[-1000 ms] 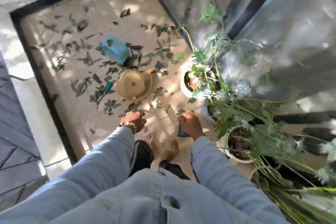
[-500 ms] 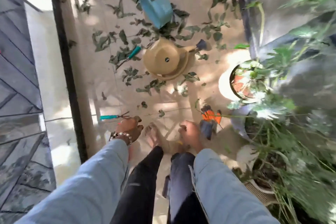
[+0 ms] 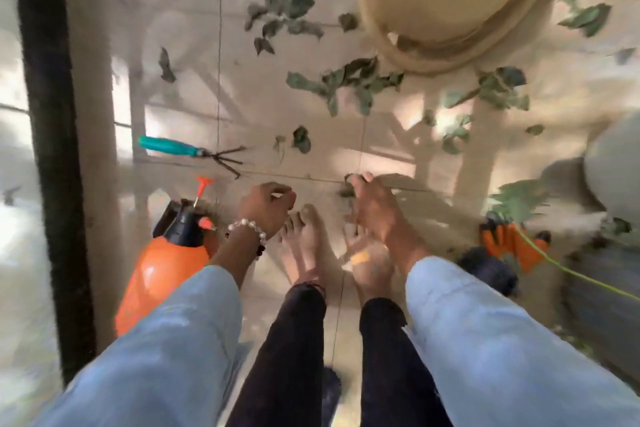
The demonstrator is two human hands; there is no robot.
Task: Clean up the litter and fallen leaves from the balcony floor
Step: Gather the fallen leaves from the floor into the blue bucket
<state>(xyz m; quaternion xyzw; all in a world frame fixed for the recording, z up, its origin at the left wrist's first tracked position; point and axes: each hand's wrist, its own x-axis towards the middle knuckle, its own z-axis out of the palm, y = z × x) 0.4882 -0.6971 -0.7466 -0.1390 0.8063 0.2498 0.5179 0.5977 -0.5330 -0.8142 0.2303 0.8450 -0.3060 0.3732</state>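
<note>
Compared with half a second ago, the view sits much lower and closer to the tiled floor [image 3: 180,45]. The blue container and the red-filled white pot have dropped out of frame; an orange pressure sprayer [image 3: 162,267] now shows at lower left, just beside the left forearm. The tan hat [image 3: 446,0], earlier mid-frame, now fills the top right, cut by the edge.

Left hand [image 3: 265,210], beaded bracelet at the wrist: fingers curled in, thumb against fingertips. Whether anything is pinched there, cannot tell. It hangs just above the toes of the left foot [image 3: 304,246].

Right hand [image 3: 372,208] reaches forward past the right foot [image 3: 370,263], fingertips closed on a small dark leaf [image 3: 348,180] at the tile joint; motion blur softens the grip.

Counts: two bare feet, two hands, one hat, one sprayer, one teal-handled hand rake [image 3: 188,151] lying flat on the floor left of centre, well apart from the left hand. One orange glove [image 3: 512,244] at right, touching the plants [image 3: 519,201]. One pale rounded pot [image 3: 616,180] at the right edge.

Fallen leaves [image 3: 346,83]: roughly four loose clusters plus several singles, scattered between the hat and the feet. Exact number not countable through blur.
</note>
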